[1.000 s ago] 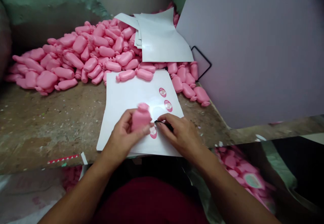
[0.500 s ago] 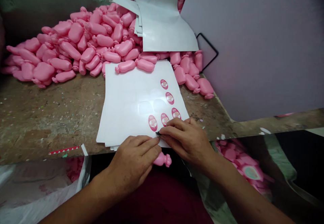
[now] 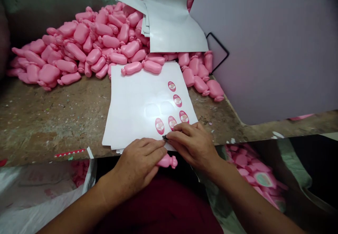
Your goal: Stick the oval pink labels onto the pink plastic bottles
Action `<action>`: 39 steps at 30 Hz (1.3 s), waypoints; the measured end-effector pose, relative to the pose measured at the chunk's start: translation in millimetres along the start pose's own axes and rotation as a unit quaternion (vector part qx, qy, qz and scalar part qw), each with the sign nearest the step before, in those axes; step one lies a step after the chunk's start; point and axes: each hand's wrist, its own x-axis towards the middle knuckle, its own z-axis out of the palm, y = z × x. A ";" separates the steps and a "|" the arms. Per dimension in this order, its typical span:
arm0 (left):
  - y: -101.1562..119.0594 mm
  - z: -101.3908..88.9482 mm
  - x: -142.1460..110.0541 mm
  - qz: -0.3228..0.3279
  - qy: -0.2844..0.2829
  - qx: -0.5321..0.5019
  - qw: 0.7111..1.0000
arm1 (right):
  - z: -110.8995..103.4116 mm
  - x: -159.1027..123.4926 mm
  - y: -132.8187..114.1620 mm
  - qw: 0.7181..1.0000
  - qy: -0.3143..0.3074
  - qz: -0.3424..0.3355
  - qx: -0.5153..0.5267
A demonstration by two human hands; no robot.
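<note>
My left hand [image 3: 142, 160] is closed around a pink plastic bottle [image 3: 169, 161], whose ridged neck end sticks out to the right below the table edge. Just above it, my right hand [image 3: 192, 142] pinches a small dark blade-like tool [image 3: 165, 137] over the lower edge of the sticker sheet [image 3: 132, 103]. Oval pink stickers, such as the one at the lower left [image 3: 159, 125], remain on the right part of this white sheet. My right fingers partly cover the stickers nearest them. Two pink bottles [image 3: 152, 67] lie across the sheet's far edge.
A large heap of pink bottles [image 3: 81, 33] covers the back of the worn table [image 3: 79, 114]. White sheets [image 3: 176, 26] rest on the heap. A pale panel [image 3: 269, 50] stands at the right. Bags holding pink pieces [image 3: 248, 167] are below the table on both sides.
The camera view has shifted slightly. Both hands keep nearly the same pose at the sheet's lower edge, with the bottle and dark tool still held.
</note>
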 end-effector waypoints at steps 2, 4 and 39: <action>0.2 -0.8 -0.2 -0.002 0.003 -0.007 1.000 | -0.8 0.4 1.1 0.999 0.009 0.018 0.045; 0.5 -1.9 -0.3 -0.004 0.003 -0.014 1.000 | -2.1 0.7 1.7 0.997 0.004 0.028 0.067; 11.3 -19.8 3.4 -0.312 0.216 -0.731 0.566 | -9.7 38.3 -18.1 0.791 0.116 0.302 0.519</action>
